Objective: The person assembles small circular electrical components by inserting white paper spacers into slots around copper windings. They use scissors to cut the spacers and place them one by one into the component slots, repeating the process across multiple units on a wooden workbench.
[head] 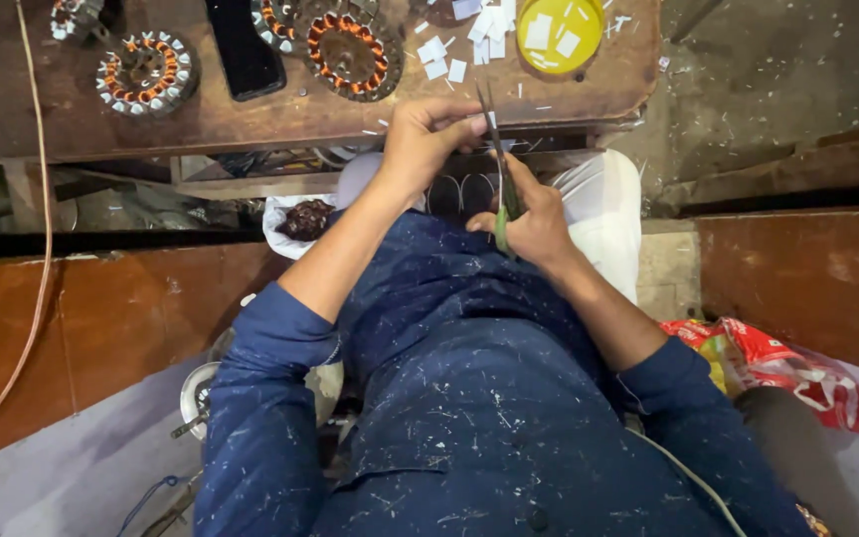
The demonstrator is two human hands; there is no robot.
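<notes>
Green-handled steel scissors (501, 189) sit clenched in the right hand (534, 224), blades pointing up toward the edge of the worn brown wooden tabletop (251, 114). The left hand (425, 139) pinches a small white paper strip (490, 121) at the blades. Just beyond lie cut white slips (444, 60), a yellow round lid (559, 35) and copper-wound stator rings (146, 72).

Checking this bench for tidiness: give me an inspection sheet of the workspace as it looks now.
Surface: worn wooden bench, littered with white scraps.
Job's things: scissors in right hand; left hand pinches a small piece at the blades.
Clutter: copper-wound stators, yellow lid of cut white slips, black slab.
Hands: both busy, over the lap.
Cables: cord hanging at left.
Surroundings: red bag, white sack.
</notes>
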